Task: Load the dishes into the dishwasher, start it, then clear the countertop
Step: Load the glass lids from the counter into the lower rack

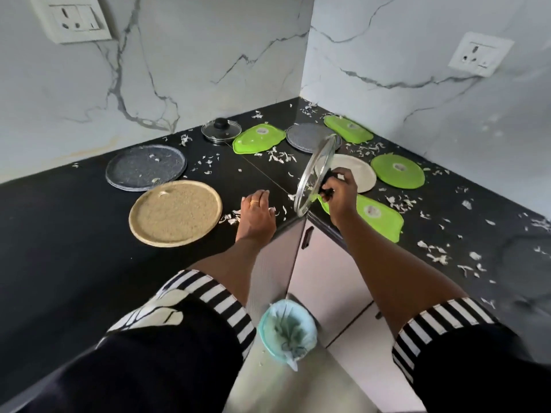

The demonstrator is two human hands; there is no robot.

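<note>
At inner corner of black tabletop (74, 234): right hand (340, 189) grips knob of glass lid (313, 174), lid tilted on edge. Left hand (258, 213) flat, fingers straight, beside scraps (281, 158). Step seemingly scrap clearing; next likely sweeping them off edge into bin (287, 332) below.

A home kitchen, by the look of it: a black stone countertop (59, 234) runs into a corner between marble-patterned walls (208, 55) fitted with sockets (76, 20). Plates (176, 213) and a glass lid (314, 171) are about, cupboard doors (325, 263) sit below, and what seems a small lined bin (287, 332) stands on the floor.
</note>
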